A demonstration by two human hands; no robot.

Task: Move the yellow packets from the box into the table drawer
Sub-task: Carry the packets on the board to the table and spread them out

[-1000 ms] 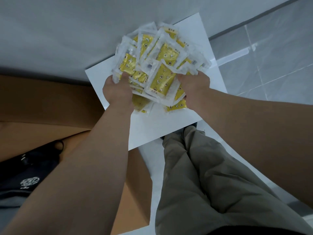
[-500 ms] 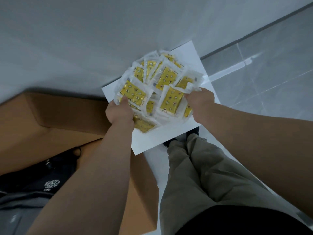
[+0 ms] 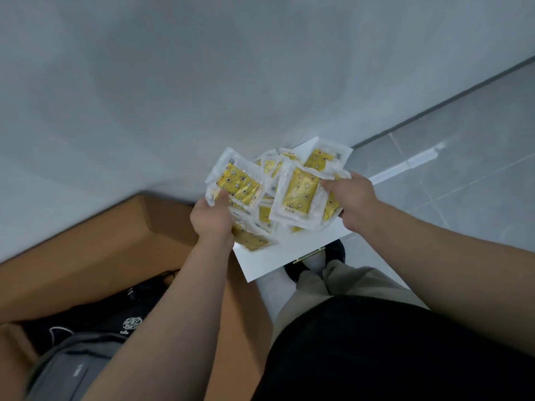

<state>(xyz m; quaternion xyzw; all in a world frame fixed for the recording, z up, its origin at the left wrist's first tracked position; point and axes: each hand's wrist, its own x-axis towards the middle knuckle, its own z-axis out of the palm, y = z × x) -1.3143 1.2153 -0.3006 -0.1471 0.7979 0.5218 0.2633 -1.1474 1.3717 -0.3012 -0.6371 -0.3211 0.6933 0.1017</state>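
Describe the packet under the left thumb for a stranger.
Find the brown cardboard box; past its far corner the left hand grips a bundle of yellow packets. The thumbed packet lies leftmost on top, its yellow face nearly whole, while its neighbours overlap.

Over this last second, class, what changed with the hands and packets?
The view tilted up, so everything sits lower; the yellow packets shifted slightly within the bundle. Nothing taken or released: left hand and right hand keep their grip on it above the white panel.

Nothing legible: the yellow packets (image 3: 299, 189) carry small dark marks, perhaps lettering, too blurred to read.
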